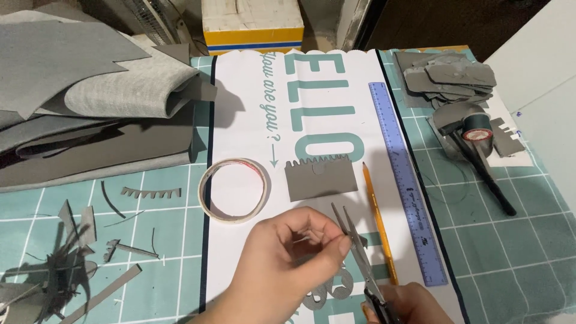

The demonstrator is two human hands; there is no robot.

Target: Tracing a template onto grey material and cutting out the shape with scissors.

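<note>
A roll of pale tape (234, 191) lies at the centre of the white printed sheet (252, 108), and at its three o'clock rests a grey card piece with a notched top edge (320, 177). Further toward three o'clock a yellow pencil (379, 223) lies just beside a blue ruler (407, 180). At one o'clock a stack of grey cut shapes (451, 75) sits above a black-handled tool (480, 157). Folded grey fabric (96, 90) fills ten o'clock, with grey scraps (72, 252) scattered at eight o'clock on the green cutting mat (516, 252). A yellow-striped box (252, 30) stands at twelve.
</note>
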